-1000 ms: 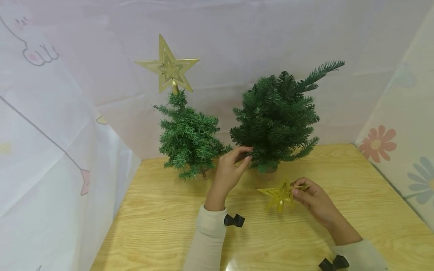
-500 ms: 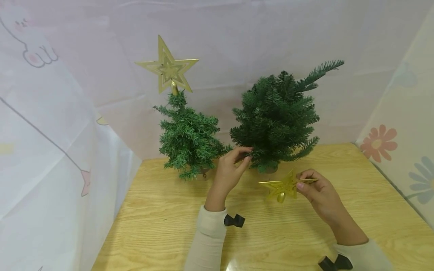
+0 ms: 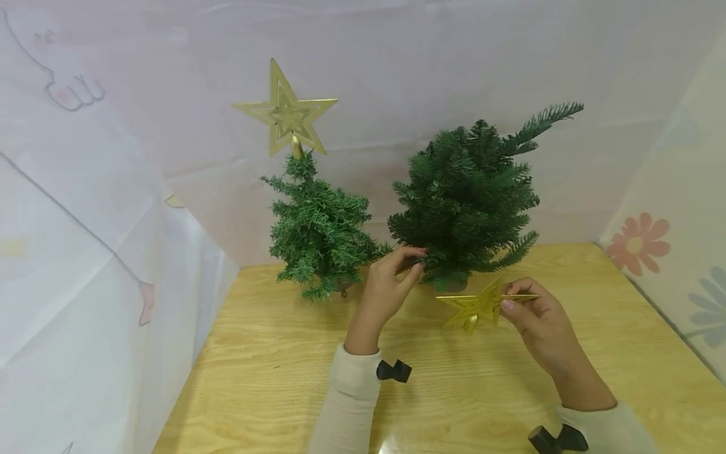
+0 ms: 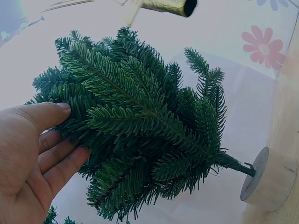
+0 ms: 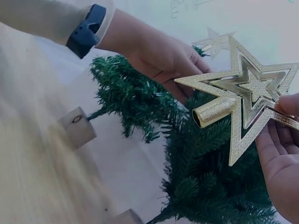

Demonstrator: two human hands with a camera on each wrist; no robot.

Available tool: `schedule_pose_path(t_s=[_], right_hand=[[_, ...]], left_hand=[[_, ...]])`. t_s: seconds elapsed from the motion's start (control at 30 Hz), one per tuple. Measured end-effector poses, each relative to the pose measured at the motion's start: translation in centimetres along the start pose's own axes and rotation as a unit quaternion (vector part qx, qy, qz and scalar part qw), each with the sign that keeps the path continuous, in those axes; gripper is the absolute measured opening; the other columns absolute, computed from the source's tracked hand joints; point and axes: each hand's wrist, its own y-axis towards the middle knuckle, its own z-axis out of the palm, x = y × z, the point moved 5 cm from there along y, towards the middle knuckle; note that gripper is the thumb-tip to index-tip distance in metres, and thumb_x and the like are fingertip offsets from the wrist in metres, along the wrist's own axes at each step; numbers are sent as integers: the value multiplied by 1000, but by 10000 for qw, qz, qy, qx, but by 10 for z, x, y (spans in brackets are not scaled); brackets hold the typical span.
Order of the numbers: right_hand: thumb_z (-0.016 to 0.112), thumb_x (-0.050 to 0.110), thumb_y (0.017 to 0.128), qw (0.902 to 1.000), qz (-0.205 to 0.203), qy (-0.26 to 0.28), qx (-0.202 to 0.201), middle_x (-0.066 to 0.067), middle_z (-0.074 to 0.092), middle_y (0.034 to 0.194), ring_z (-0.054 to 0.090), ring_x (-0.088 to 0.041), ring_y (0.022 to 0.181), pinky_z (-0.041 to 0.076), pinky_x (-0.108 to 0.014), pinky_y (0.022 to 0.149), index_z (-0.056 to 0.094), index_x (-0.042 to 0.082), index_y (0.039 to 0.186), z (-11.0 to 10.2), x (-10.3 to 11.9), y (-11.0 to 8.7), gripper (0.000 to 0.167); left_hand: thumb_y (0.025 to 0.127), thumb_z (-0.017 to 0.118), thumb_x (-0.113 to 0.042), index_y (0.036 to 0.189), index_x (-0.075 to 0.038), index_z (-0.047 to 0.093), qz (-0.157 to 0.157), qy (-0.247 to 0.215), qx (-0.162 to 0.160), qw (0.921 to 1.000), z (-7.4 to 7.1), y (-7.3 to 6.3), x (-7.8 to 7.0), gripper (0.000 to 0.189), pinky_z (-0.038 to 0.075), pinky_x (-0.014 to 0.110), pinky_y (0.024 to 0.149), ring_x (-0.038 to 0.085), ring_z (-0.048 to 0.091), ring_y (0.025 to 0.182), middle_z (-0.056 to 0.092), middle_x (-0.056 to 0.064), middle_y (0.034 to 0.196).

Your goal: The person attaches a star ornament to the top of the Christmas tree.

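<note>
My left hand (image 3: pixel 382 290) reaches to the left lower side of the darker artificial Christmas tree (image 3: pixel 467 195). In the left wrist view its thumb and fingers pinch the branch tips, with part of the fingers hidden in the needles. My right hand (image 3: pixel 541 331) holds a gold star tree topper (image 3: pixel 479 306) by one point, in front of that tree and over the table. The right wrist view shows the topper's hollow socket (image 5: pixel 215 112) and its glittery nested outlines. This tree stands upright on a round wooden base (image 4: pixel 268 179).
A lighter green small tree (image 3: pixel 320 230) stands to the left, with another gold star (image 3: pixel 286 116) on its top. Both trees are at the back of the wood-grain table (image 3: pixel 272 378), before a pale printed cloth backdrop (image 3: pixel 368 63).
My right hand has raised the star topper and carried it slightly toward the darker tree, tilting it flatter in the head view. The left hand keeps its place at the branches.
</note>
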Motion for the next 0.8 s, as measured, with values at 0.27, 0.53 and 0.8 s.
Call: schedule_pose_path(t_s=[0.27,0.53,0.8], right_hand=[[31,-20,98,9955,-572,693,306,-7,51,113,53,-14,91,51,-25,84,53,-1,112,9,7,8,32],[32,-21,97,9953,-589,727,238,-6,51,112,55,-14,91,52,-25,85,54,-1,112,10,9,9,33],[27,-23,96,9916,-815,970,259,-9,52,109,57,-17,92,51,-29,87,51,-4,110,12,16,13,34]], left_hand=[[98,60,-21,121,-18,62,39,-22,17,10000,1,1,0,23,50,20,93,6,60,111,61,-6,126],[98,60,-20,120,-17,62,71,15,-34,10000,1,1,0,22,50,20,92,6,61,110,62,-5,125],[98,60,-19,120,-16,63,120,31,-34,9999,1,1,-1,22,50,20,92,6,61,109,63,-4,124]])
